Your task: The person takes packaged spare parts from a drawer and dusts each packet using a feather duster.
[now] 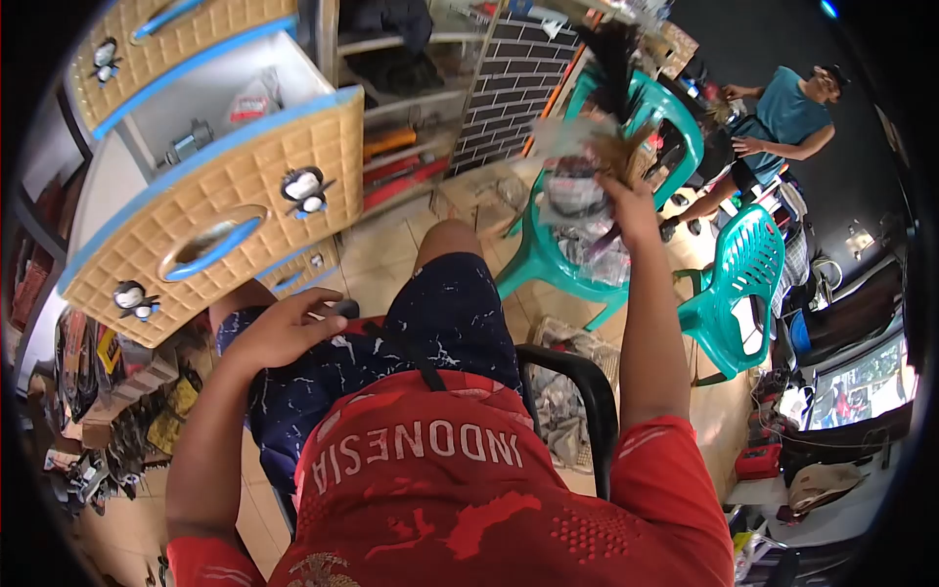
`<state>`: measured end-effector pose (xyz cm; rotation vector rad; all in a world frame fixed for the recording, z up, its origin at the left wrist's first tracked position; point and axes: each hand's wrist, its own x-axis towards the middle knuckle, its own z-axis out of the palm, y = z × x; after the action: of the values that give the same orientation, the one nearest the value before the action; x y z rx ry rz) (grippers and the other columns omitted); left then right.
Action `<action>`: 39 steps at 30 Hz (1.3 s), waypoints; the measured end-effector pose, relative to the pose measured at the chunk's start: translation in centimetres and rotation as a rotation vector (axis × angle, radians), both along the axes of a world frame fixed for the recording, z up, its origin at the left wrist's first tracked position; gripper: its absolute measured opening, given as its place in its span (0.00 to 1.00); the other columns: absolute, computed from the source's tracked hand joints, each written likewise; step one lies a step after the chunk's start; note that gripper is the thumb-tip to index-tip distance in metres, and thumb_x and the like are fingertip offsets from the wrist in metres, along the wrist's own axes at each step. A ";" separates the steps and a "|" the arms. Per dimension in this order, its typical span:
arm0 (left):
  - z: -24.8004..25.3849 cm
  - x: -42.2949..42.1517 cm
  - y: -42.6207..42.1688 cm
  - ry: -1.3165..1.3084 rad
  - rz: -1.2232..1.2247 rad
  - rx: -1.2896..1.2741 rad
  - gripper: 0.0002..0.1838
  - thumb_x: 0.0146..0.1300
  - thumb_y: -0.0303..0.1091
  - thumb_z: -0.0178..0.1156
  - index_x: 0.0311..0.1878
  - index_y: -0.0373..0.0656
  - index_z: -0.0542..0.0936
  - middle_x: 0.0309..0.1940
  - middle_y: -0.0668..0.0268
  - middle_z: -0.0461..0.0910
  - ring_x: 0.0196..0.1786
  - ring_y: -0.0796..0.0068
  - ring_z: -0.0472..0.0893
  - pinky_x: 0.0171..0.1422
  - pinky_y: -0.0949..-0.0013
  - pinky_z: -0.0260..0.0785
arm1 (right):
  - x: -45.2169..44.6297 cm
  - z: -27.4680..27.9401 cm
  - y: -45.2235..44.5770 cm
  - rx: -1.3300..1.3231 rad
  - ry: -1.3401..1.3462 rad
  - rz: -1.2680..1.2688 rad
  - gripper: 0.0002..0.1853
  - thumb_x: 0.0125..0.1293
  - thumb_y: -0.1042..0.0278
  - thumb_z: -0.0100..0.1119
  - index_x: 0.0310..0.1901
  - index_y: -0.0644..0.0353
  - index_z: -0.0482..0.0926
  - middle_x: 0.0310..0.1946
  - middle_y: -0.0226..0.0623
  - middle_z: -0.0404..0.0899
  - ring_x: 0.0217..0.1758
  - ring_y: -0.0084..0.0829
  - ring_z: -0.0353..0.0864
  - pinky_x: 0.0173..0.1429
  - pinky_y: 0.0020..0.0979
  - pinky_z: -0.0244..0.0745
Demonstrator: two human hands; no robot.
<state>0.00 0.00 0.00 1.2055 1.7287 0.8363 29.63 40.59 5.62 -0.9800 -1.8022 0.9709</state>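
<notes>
My right hand (631, 207) is raised over a green plastic chair (693, 147). Its fingers are closed on a feather bundle (614, 73), long dark plumes at the top and brownish ones lower down, blurred in part. Beside the hand, clear plastic bags (577, 191) with contents I cannot make out lie at the chair's seat. Over my lap, my left hand (289, 328) is closed around a small dark rounded object (344, 308), whose kind does not show. My dark patterned shorts (455, 313) are just under that hand.
A tan drawer (230, 210) with penguin knobs is pulled out at the left, holding small items. Packaged goods (117, 382) pile below it. A second green chair (738, 284) and a person in a teal shirt (787, 117) are at the right. A basket (572, 411) stands by my armrest (587, 386).
</notes>
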 end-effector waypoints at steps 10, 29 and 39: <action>-2.8 -0.4 2.9 -0.479 0.177 -0.043 0.22 0.67 0.27 0.57 0.62 0.33 0.67 0.47 0.62 0.76 0.49 0.78 0.77 0.55 0.76 0.70 | -2.1 -15.4 19.8 -0.093 -0.033 -0.360 0.17 0.51 0.64 0.65 0.39 0.69 0.80 0.28 0.37 0.80 0.25 0.29 0.76 0.30 0.32 0.70; -7.9 -0.9 5.9 -0.715 0.653 -0.292 0.18 0.68 0.33 0.55 0.57 0.37 0.69 0.48 0.56 0.76 0.49 0.61 0.80 0.52 0.61 0.75 | -6.9 -20.0 26.7 -0.082 -0.459 -0.635 0.28 0.48 0.53 0.70 0.49 0.61 0.80 0.46 0.50 0.81 0.52 0.48 0.79 0.57 0.42 0.72; -6.2 -0.3 5.0 -0.567 0.398 -0.251 0.19 0.64 0.22 0.58 0.57 0.35 0.69 0.47 0.59 0.76 0.51 0.74 0.76 0.57 0.72 0.69 | -5.2 -17.5 23.8 -0.086 -0.071 -0.549 0.24 0.54 0.54 0.66 0.46 0.66 0.80 0.41 0.50 0.83 0.49 0.46 0.81 0.54 0.38 0.72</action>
<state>-0.31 5.01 -6.23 0.3981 1.5468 1.0350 24.40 64.41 -11.86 -1.4774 -1.4316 0.6746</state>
